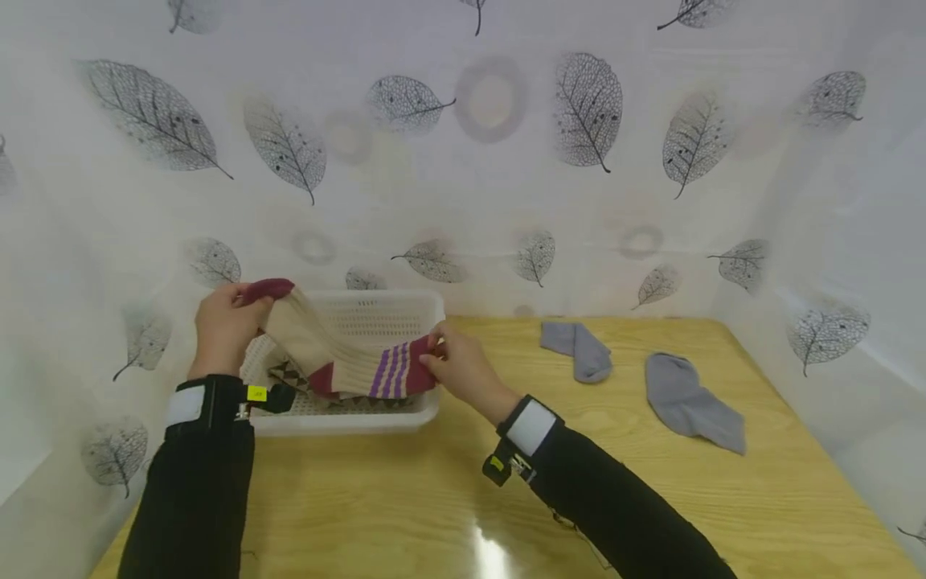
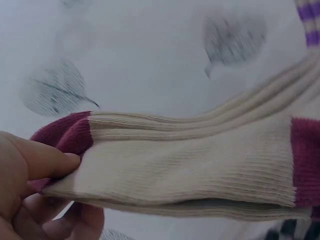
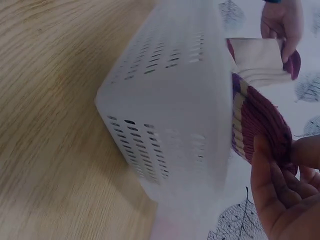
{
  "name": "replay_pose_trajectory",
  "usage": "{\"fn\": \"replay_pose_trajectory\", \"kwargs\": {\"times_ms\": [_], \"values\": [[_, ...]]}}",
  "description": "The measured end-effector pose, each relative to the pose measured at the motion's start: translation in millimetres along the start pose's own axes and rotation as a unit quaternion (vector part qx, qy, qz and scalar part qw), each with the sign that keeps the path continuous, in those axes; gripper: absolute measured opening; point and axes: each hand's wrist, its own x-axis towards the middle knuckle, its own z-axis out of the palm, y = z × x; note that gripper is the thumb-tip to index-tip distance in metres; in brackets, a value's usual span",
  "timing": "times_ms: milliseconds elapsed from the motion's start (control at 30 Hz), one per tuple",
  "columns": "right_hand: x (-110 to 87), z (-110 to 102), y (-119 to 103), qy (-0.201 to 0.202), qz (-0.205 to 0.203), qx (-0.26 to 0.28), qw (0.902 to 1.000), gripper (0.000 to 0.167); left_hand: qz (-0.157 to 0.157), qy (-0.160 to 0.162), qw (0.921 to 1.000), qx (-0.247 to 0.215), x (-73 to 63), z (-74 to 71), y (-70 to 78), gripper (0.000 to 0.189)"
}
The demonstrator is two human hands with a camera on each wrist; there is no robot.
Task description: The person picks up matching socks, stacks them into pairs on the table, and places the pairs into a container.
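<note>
A cream sock (image 1: 304, 331) with maroon toe, heel and cuff and purple stripes is stretched between both hands, over the white basket (image 1: 340, 422). My left hand (image 1: 223, 326) pinches its maroon toe between thumb and fingers, higher than the other end. At the cuff, my right hand (image 1: 466, 366) grips the maroon band by its edge, just beyond the basket's right rim. In the left wrist view the foot of the sock (image 2: 190, 165) lies flat and taut from the toe. Beneath it in the basket is a patterned dark-and-beige sock (image 1: 289, 374), partly hidden.
Two grey socks lie to the right on the wooden table (image 1: 405, 498): a folded one (image 1: 579, 350) near the back and a larger one (image 1: 690, 402) nearer the right edge. A white leaf-print curtain (image 1: 492, 185) encloses the back and sides.
</note>
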Motion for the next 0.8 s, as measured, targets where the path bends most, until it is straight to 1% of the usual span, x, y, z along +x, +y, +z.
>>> {"fn": "replay_pose_trajectory", "kwargs": {"times_ms": [67, 133, 200, 267, 367, 433, 500, 600, 667, 733, 800], "values": [[5.4, 9, -3, -0.006, -0.024, -0.049, 0.9985, 0.008, -0.009, 0.008, 0.9989, 0.045, 9.9, 1.4, -9.0, 0.057], [11.1, 16, -6, -0.011, -0.045, -0.097, 0.9943, 0.004, -0.024, 0.023, 0.9961, 0.082, 18.4, 3.7, -19.2, 0.057], [15.9, 22, -7, -0.016, -0.059, -0.134, 0.9891, 0.008, -0.047, 0.033, 0.9926, 0.107, 24.6, 6.6, -29.0, 0.056], [18.8, 28, -7, -0.023, -0.068, -0.162, 0.9843, 0.011, -0.076, 0.034, 0.9902, 0.113, 28.5, 10.6, -37.9, 0.056], [18.5, 37, -1, -0.026, -0.083, -0.201, 0.9758, 0.010, -0.112, 0.019, 0.9874, 0.111, 32.5, 17.4, -49.2, 0.056], [17.4, 42, 4, -0.024, -0.099, -0.245, 0.9642, 0.009, -0.123, 0.011, 0.9859, 0.113, 34.3, 21.2, -55.8, 0.055], [16.8, 47, 9, -0.026, -0.113, -0.294, 0.9489, 0.009, -0.122, 0.005, 0.9852, 0.120, 35.8, 23.8, -61.7, 0.054], [18.0, 51, 13, -0.037, -0.125, -0.369, 0.9200, 0.011, -0.097, 0.003, 0.9853, 0.140, 38.0, 27.3, -71.6, 0.052], [19.1, 52, 13, -0.055, -0.121, -0.416, 0.8998, 0.013, -0.078, -0.009, 0.9857, 0.150, 39.0, 30.5, -79.4, 0.051], [19.8, 52, 12, -0.076, -0.109, -0.450, 0.8833, 0.013, -0.061, -0.028, 0.9850, 0.159, 39.7, 34.5, -88.1, 0.052], [19.5, 52, 12, -0.098, -0.100, -0.473, 0.8699, 0.013, -0.060, -0.058, 0.9836, 0.160, 39.8, 38.3, -96.0, 0.054]]}}
